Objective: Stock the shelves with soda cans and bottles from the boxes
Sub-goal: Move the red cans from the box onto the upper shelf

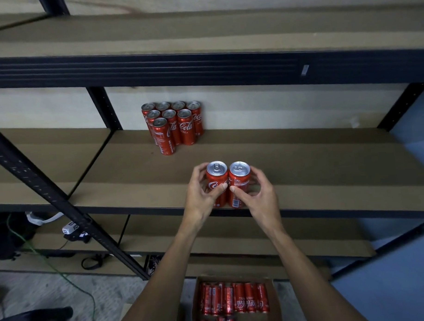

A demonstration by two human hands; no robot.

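Observation:
Two red cola cans stand upright side by side at the front edge of the middle shelf (302,162). My left hand (201,196) grips the left can (217,178). My right hand (260,197) grips the right can (239,181). The two cans touch each other. Farther back on the same shelf, against the wall, several red cola cans (173,124) stand in a tight cluster. On the floor below my arms, an open cardboard box (274,299) holds several more red cans (235,298) lying on their sides.
A black diagonal brace (51,197) crosses the shelving at the left. The upper shelf's dark beam (203,69) overhangs the middle shelf. Cables, a green cord (53,269) and small gear lie on the lowest shelf and floor at left. A blue wall (403,285) is at right.

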